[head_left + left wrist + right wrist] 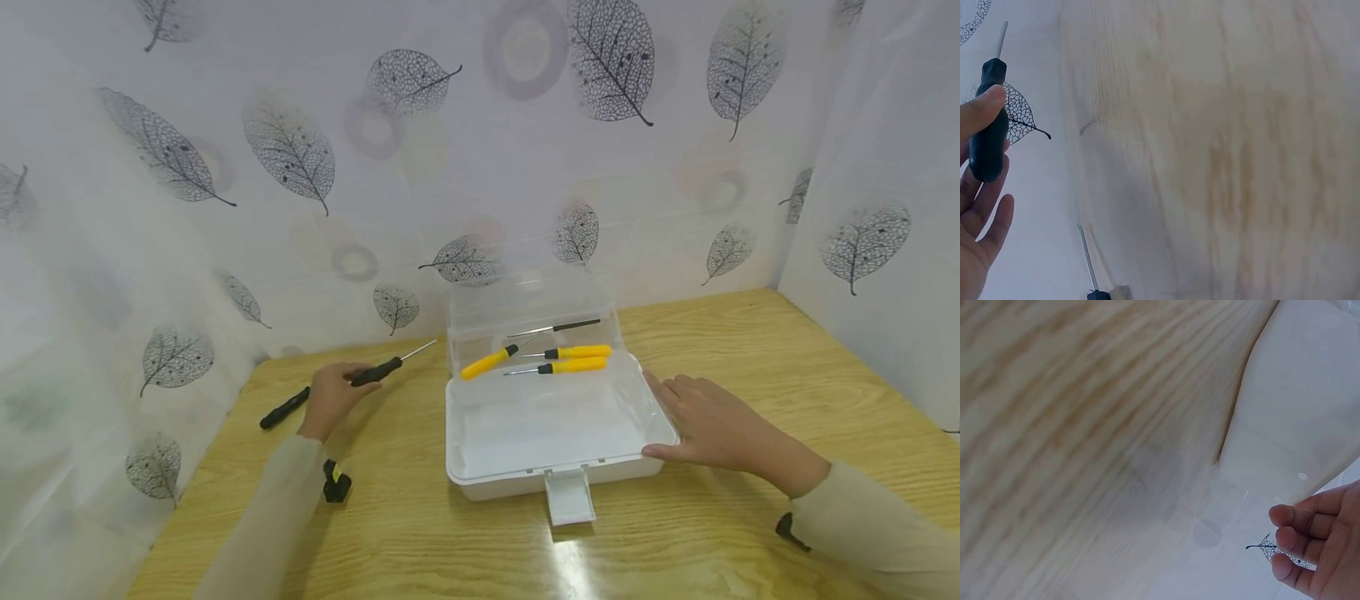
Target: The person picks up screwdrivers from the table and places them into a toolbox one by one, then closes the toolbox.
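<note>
My left hand (335,396) holds a black-handled screwdriver (377,372) between thumb and fingers, its metal shaft pointing right and away from me. In the left wrist view, the thumb lies across that dark handle. A second black screwdriver (285,408) lies on the table left of this hand; its shaft shows in the left wrist view. At the right front corner of an open white toolbox (540,471), my right hand (712,425) rests with its thumb on the front rim and fingers along the side. The right wrist view shows these fingers loosely bent.
The box's clear lid (525,296) is tipped back. Three yellow-handled screwdrivers (577,365) and a thin dark-handled tool (576,325) show at the lid; in it or behind it, I cannot tell. Leaf-patterned sheeting (450,167) borders the wooden table (420,550). A latch (570,500) hangs in front.
</note>
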Motion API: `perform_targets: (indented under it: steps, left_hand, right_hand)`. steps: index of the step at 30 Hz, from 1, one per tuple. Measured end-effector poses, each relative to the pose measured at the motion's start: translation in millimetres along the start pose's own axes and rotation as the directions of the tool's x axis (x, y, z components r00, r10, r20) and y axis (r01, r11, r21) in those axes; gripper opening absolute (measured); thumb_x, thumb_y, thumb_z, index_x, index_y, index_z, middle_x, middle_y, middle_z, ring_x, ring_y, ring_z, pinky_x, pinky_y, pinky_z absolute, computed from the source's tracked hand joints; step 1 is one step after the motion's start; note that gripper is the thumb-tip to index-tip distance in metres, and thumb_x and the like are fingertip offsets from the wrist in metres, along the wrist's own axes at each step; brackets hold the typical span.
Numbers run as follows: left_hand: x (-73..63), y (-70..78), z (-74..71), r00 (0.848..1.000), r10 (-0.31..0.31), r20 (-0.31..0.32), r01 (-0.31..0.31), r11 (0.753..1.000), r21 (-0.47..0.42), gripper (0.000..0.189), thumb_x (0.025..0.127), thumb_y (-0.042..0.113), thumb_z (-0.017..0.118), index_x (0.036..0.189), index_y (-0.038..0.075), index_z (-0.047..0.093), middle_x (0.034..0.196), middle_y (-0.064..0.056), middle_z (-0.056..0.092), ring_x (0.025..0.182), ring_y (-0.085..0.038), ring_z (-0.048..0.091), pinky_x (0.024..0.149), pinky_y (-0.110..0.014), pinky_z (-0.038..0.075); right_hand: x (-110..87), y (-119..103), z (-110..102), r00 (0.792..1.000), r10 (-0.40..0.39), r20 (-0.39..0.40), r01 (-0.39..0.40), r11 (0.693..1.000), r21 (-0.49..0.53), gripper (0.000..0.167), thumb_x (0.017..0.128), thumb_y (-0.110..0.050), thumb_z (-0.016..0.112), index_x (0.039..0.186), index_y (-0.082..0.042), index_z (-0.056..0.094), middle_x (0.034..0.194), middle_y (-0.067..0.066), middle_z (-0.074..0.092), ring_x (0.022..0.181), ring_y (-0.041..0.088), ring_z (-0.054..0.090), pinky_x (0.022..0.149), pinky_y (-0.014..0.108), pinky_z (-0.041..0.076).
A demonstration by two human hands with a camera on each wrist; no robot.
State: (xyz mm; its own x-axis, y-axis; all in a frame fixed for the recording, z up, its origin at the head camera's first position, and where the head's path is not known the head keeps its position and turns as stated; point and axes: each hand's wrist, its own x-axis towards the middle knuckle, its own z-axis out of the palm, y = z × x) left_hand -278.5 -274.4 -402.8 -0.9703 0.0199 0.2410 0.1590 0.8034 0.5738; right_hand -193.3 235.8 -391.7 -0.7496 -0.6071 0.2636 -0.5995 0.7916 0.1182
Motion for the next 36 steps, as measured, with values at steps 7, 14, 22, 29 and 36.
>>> perform_targets:
  steps: [7,14,22,29,36]
  left_hand:
    - [-5.3,0.9,-1.8,0.999,0.032,-0.032,-0.033,0.999,-0.01,0.033,0.076,0.017,0.077,0.107,0.006,0.071,0.102,-0.017,0.071,0.091,-0.03,0.066,0.084,-0.048,0.052]
    - [-11.9,4.0,-3.4,0.997,0.065,-0.046,-0.065,0.998,0.003,0.034,0.076,0.017,0.078,0.107,0.006,0.071,0.101,-0.016,0.07,0.091,-0.03,0.066,0.082,-0.048,0.053]
    - [-19.8,7.0,-8.5,0.994,0.079,-0.079,-0.077,0.997,0.024,0.034,0.074,0.017,0.079,0.106,0.007,0.072,0.102,-0.016,0.071,0.091,-0.03,0.066,0.082,-0.048,0.052]
    - [-24.3,6.6,-11.1,0.992,0.091,-0.09,-0.089,0.996,0.024,0.035,0.073,0.016,0.08,0.106,0.006,0.072,0.102,-0.017,0.07,0.09,-0.031,0.066,0.085,-0.051,0.051]
    - [-29.9,9.6,-13.3,0.987,0.11,-0.117,-0.109,0.994,0.013,0.032,0.072,0.014,0.08,0.102,0.006,0.073,0.095,-0.015,0.072,0.087,-0.031,0.067,0.083,-0.05,0.052]
  right_hand:
    - [0.5,-0.2,-0.9,1.0,-0.002,-0.001,0.002,1.0,-0.003,0.097,0.076,-0.066,0.06,0.129,0.013,0.045,0.095,0.016,0.064,0.084,0.025,0.059,0.075,0.041,0.051]
    - [-0.2,-0.3,-0.8,1.0,0.0,0.005,0.0,1.0,-0.011,0.097,0.076,-0.067,0.059,0.129,0.013,0.045,0.095,0.015,0.064,0.084,0.025,0.059,0.075,0.04,0.051]
    - [0.2,-0.1,-1.2,1.0,-0.005,0.008,0.005,1.0,-0.024,0.097,0.077,-0.068,0.057,0.129,0.013,0.045,0.094,0.015,0.064,0.083,0.024,0.059,0.073,0.039,0.05]
    - [0.5,-0.3,-2.2,1.0,-0.018,-0.004,0.017,0.999,-0.027,0.096,0.077,-0.067,0.058,0.128,0.014,0.046,0.092,0.014,0.063,0.08,0.023,0.058,0.071,0.038,0.049]
    - [0.4,0.1,-1.6,1.0,-0.013,0.006,0.013,1.0,-0.027,0.097,0.077,-0.067,0.058,0.128,0.014,0.045,0.094,0.014,0.063,0.082,0.023,0.058,0.073,0.039,0.05]
